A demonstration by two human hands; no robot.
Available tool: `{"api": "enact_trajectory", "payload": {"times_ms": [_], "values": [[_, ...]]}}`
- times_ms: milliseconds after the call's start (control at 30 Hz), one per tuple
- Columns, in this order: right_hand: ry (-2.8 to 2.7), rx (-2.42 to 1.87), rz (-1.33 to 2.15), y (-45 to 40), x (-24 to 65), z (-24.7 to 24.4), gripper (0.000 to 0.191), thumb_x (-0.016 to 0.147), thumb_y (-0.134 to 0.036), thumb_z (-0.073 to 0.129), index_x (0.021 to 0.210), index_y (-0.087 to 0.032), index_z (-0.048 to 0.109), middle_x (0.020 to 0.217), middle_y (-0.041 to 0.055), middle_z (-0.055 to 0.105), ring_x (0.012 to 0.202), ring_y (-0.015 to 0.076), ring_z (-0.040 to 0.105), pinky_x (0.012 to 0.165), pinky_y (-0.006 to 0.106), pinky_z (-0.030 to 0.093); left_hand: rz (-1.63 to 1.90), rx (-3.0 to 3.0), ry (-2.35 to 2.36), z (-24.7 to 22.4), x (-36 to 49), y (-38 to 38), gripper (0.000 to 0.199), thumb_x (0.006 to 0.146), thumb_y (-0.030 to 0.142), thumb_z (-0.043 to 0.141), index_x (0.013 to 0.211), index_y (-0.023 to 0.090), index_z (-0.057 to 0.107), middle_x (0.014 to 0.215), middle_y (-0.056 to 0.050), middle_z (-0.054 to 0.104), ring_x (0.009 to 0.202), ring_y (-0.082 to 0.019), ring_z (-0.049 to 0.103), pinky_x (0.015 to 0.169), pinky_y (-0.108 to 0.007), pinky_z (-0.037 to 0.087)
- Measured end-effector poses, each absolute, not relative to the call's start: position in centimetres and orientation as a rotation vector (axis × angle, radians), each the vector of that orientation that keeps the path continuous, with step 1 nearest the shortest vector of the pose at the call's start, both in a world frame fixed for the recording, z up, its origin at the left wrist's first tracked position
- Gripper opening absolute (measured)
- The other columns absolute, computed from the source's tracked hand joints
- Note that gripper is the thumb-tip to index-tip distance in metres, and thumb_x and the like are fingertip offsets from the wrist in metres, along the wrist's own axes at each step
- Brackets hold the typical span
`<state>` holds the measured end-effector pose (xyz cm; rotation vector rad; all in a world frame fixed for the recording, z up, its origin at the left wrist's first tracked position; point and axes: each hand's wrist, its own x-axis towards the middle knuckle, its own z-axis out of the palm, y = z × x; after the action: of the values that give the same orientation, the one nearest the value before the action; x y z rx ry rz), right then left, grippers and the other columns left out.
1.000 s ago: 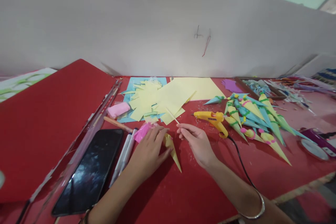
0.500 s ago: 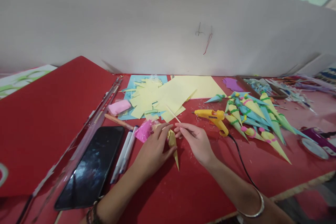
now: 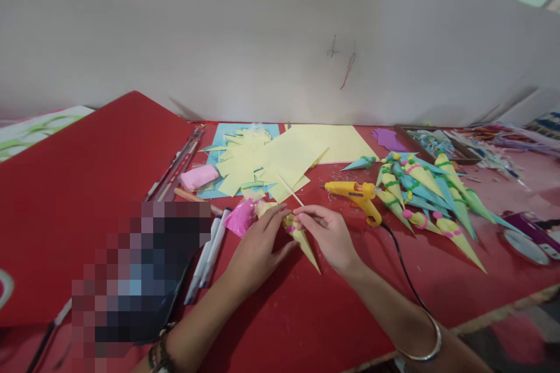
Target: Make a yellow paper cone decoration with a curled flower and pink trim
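A small yellow paper cone with pink dots near its wide end lies between my hands, its tip towards me and to the right. My left hand curves round the cone's wide end, fingertips on it and thumb along its side. My right hand is closed, its fingertips at the cone's rim. A thin pale stick runs from its fingers, pointing away over the paper. The fingertips partly hide the wide end. A bag of bright pink clay touches the table beside my left hand.
A yellow glue gun lies right of my hands, its cord trailing forward. Farther right is a pile of decorated paper cones. Yellow paper sheets lie at the back. White markers and a blurred-out dark phone are at left.
The cone has turned, its tip swinging to the right and up, and pink dots now show near its wide end. My right fingers have closed in on its rim.
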<state>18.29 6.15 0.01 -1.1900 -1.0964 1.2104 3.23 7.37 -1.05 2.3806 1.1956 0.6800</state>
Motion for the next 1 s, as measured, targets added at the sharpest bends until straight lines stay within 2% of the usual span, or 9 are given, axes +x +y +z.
{"api": "enact_trajectory", "payload": {"times_ms": [67, 233, 400, 800, 900, 1000], "values": [[-1.103, -1.191, 1.15, 6.2, 18.3, 0.1, 0.01, 0.071, -0.027, 0.062, 0.071, -0.017, 0.064, 0.064, 0.0004, 0.059, 0.059, 0.0122, 0.056, 0.059, 0.026, 0.048, 0.69, 2.392, 1.19, -1.1, 3.2, 7.3, 0.039, 0.078, 0.022, 0.053, 0.114, 0.021, 0.041, 0.123, -0.011, 0.048, 0.113, -0.024, 0.046, 0.091, -0.044, 0.042], [-0.928, -1.035, 1.247, 6.4, 18.3, 0.0, 0.012, 0.068, -0.03, 0.066, 0.071, -0.019, 0.063, 0.081, 0.0015, 0.058, 0.063, 0.0106, 0.056, 0.06, 0.024, 0.047, 0.668, 2.377, 1.203, -1.0, 3.3, 7.3, 0.038, 0.079, 0.023, 0.053, 0.115, 0.02, 0.04, 0.123, -0.01, 0.047, 0.112, -0.024, 0.047, 0.092, -0.043, 0.041], [-0.726, -0.824, 1.552, 6.2, 18.3, 0.3, 0.019, 0.07, -0.037, 0.064, 0.069, -0.019, 0.06, 0.07, -0.0022, 0.058, 0.042, 0.0036, 0.046, 0.041, 0.017, 0.037, 0.791, 2.37, 1.213, -0.3, 3.1, 7.2, 0.031, 0.081, 0.023, 0.05, 0.112, 0.021, 0.043, 0.119, -0.009, 0.047, 0.113, -0.023, 0.044, 0.093, -0.043, 0.039], [-0.845, -0.622, 1.675, 5.7, 18.2, 0.4, 0.014, 0.076, -0.034, 0.059, 0.07, -0.022, 0.061, 0.085, -0.0035, 0.058, 0.043, 0.0018, 0.05, 0.045, 0.017, 0.039, 0.938, 2.274, 0.868, 1.0, 3.0, 6.2, 0.016, 0.083, 0.019, 0.049, 0.096, 0.023, 0.057, 0.091, -0.003, 0.062, 0.084, -0.015, 0.058, 0.074, -0.028, 0.048], [-0.839, -0.632, 1.674, 5.7, 18.2, 0.2, 0.013, 0.073, -0.033, 0.062, 0.069, -0.021, 0.063, 0.08, -0.0033, 0.058, 0.043, 0.0016, 0.048, 0.044, 0.016, 0.038, 1.022, 2.335, 0.831, 1.2, 3.1, 6.1, 0.014, 0.082, 0.019, 0.05, 0.092, 0.022, 0.059, 0.087, -0.003, 0.063, 0.078, -0.014, 0.06, 0.069, -0.026, 0.049], [-0.777, -0.694, 1.642, 5.8, 18.2, 0.2, 0.012, 0.069, -0.03, 0.067, 0.066, -0.019, 0.063, 0.063, -0.0047, 0.055, 0.043, 0.0021, 0.044, 0.043, 0.014, 0.036, 1.09, 2.343, 0.807, 1.4, 3.1, 6.1, 0.011, 0.08, 0.017, 0.052, 0.086, 0.02, 0.06, 0.081, -0.002, 0.063, 0.073, -0.013, 0.059, 0.066, -0.023, 0.048]]}}
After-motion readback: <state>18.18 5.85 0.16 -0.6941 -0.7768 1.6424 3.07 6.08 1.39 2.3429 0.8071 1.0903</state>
